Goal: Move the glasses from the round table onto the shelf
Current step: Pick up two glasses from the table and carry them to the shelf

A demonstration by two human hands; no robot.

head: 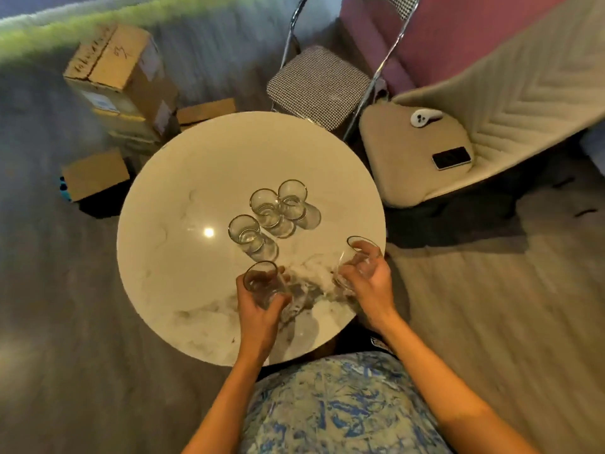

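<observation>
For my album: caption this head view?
Left hand and right hand each grip a glass; three glasses remain on the round table.

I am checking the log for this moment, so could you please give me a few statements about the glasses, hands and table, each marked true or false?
1. Each hand grips one glass: left hand, right hand. True.
2. Five glasses stand free on the round table. False: three stand free.
3. The glass in the right hand is tilted. True.
4. A phone lies on the round table. False: the phone lies on the beige seat.
</observation>
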